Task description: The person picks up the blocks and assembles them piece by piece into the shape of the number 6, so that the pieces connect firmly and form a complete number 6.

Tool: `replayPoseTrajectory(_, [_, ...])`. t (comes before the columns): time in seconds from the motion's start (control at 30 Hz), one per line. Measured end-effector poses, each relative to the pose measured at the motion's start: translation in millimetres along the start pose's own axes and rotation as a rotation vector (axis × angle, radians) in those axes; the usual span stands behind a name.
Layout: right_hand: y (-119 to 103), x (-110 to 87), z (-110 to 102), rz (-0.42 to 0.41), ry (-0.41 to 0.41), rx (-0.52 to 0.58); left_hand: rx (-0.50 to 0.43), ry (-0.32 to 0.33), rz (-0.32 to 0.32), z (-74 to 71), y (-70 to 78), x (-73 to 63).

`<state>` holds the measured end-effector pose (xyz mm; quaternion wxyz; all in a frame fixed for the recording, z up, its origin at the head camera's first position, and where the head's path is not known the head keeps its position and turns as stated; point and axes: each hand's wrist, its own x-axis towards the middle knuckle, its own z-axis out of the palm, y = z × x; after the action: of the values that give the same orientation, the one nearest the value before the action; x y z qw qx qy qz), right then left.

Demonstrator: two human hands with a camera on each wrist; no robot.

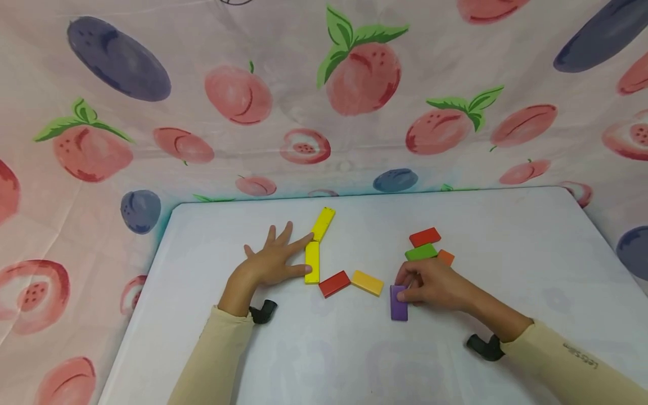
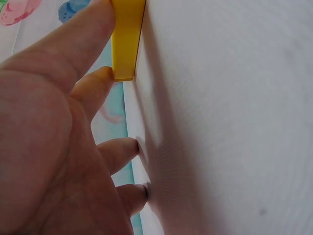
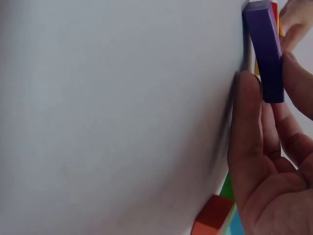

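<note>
My left hand (image 1: 270, 261) spreads its fingers on the table, thumb and index finger touching the upright-lying yellow block (image 1: 312, 270) and the joint with a second, slanted yellow block (image 1: 324, 224). In the left wrist view, thumb and index finger meet the edge of a yellow block (image 2: 128, 44). My right hand (image 1: 437, 284) pinches a purple block (image 1: 399, 310) between thumb and fingers, also seen in the right wrist view as a purple block (image 3: 268, 54). Between the hands, a red block (image 1: 334, 284) and an amber block (image 1: 367, 283) continue the zigzag line from the yellow ones.
Beyond the right hand lie a red block (image 1: 425, 237), a green block (image 1: 420, 252) and a partly hidden orange block (image 1: 445, 257), close together. The white table (image 1: 324, 360) meets a fruit-print cloth (image 1: 354, 140) at its far edge.
</note>
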<state>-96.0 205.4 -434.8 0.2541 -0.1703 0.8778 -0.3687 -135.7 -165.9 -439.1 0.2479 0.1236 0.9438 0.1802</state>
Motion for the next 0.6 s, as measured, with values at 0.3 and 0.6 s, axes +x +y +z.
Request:
replayPoseTrajectory(0.3, [-2.0, 1.2, 8.3, 0.003, -0.013, -0.072, -0.006, -0.002, -0.006, -0.4, 0.6, 0.0])
replayPoseTrajectory(0.6, [1.1, 4.5, 9.4, -0.028, -0.074, -0.102, 0.002, 0.0, -0.005, 0.2, 1.9, -0.9])
